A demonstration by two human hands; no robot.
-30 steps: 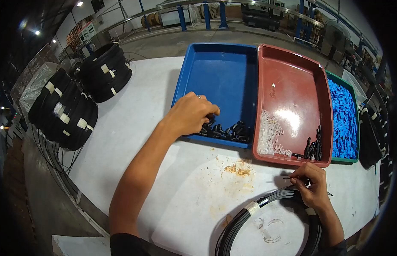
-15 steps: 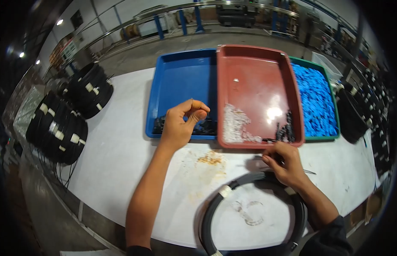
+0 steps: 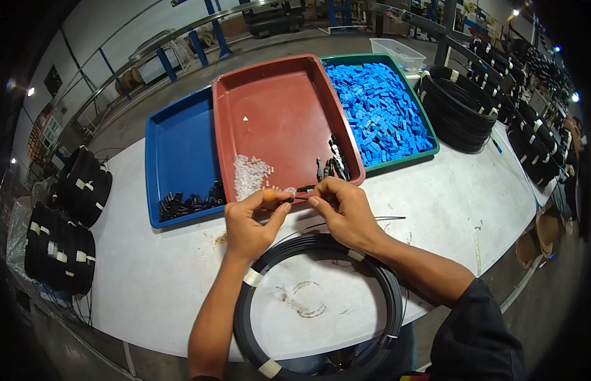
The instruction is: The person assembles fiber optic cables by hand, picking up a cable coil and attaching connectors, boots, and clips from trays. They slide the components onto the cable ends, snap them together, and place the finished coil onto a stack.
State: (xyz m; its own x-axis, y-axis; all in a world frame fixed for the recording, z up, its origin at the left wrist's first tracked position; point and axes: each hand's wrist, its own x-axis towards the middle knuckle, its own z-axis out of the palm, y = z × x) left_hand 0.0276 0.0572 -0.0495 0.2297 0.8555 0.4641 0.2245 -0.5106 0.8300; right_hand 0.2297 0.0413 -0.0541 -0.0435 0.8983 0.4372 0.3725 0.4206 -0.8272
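My left hand (image 3: 250,222) and my right hand (image 3: 347,214) meet in front of the red tray (image 3: 276,114), fingers pinched. Between the left thumb and fingertips sits a small black part (image 3: 290,200), mostly covered. The right thumb and forefinger grip the end of a thin black cable (image 3: 301,198), which reaches toward that part. Just below both hands, a coil of black cable (image 3: 241,317) bound with pale tape lies at the table's near edge. A loose cable end (image 3: 391,218) sticks out to the right past my right hand.
Clear pieces (image 3: 250,178) and black connectors (image 3: 333,168) lie in the red tray. To its left is a blue tray (image 3: 181,133) with black parts; to its right, a green tray (image 3: 429,152) full of blue pieces. Cable coils (image 3: 457,111) stand right, more coils (image 3: 60,247) left.
My left hand has come from over the blue tray to meet my right hand at the red tray's front edge. The view has swung right, so trays and coil appear further left.
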